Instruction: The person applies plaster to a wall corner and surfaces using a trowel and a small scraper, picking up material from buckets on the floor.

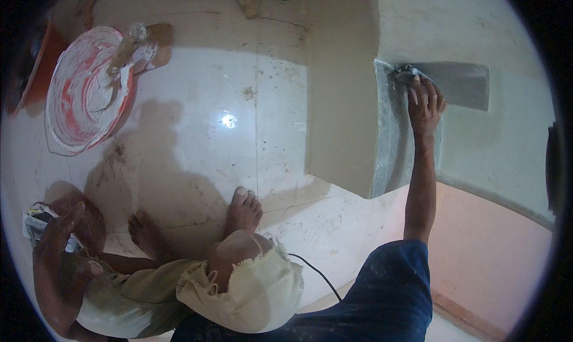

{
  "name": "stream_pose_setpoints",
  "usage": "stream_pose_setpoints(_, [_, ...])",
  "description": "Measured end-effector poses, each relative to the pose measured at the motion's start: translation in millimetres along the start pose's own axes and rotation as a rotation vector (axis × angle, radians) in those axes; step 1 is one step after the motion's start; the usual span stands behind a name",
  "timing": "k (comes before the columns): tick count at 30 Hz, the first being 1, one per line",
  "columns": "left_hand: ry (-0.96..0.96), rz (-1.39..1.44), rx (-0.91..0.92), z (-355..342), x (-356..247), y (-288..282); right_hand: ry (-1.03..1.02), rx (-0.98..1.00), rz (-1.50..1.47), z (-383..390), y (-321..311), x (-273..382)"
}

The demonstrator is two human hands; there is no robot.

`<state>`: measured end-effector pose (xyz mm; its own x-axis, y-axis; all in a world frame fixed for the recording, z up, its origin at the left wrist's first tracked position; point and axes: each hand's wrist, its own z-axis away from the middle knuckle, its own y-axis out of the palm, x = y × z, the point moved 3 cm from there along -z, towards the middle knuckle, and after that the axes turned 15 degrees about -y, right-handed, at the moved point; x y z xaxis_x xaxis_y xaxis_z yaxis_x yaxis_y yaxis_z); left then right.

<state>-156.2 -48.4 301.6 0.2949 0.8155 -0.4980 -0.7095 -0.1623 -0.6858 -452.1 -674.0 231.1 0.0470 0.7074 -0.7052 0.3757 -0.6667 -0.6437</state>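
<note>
My right hand (pixel 426 106) grips a grey steel trowel (pixel 464 85), its blade flat on the pale wall surface (pixel 489 145) beside the corner of a projecting step-like block (pixel 340 115). Grey smearing runs down a strip (pixel 389 151) along that edge, under my outstretched arm. At the lower left my left hand (pixel 65 225) is closed on a metal tool smeared with white paste (pixel 37 225), only partly visible.
A red plastic basin (pixel 83 127) coated in white paste holds a smeared scraper. An orange container (pixel 33 67) stands behind it. Debris (pixel 248 2) lies at the top. My bare feet (pixel 242 210) are on pale floor tiles (pixel 203 103); a black cable (pixel 313 267) runs behind my knee.
</note>
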Motion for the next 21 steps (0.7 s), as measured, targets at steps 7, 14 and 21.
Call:
stream_pose_setpoints(7, [0.017, 0.073, 0.073, -6.7, -2.3, 2.2, -0.087, -0.053, -0.086, -42.9, -1.7, 24.7])
stream_pose_setpoints(14, [-0.040, -0.071, 0.014, 0.4, 1.4, 2.0, 0.005, 0.153, 0.120, 11.3, -0.7, -22.8])
stream_pose_setpoints(21, [0.010, 0.036, 0.010, 4.3, 7.3, 1.7, -0.015, 0.023, 0.088, 8.3, -12.3, 1.3])
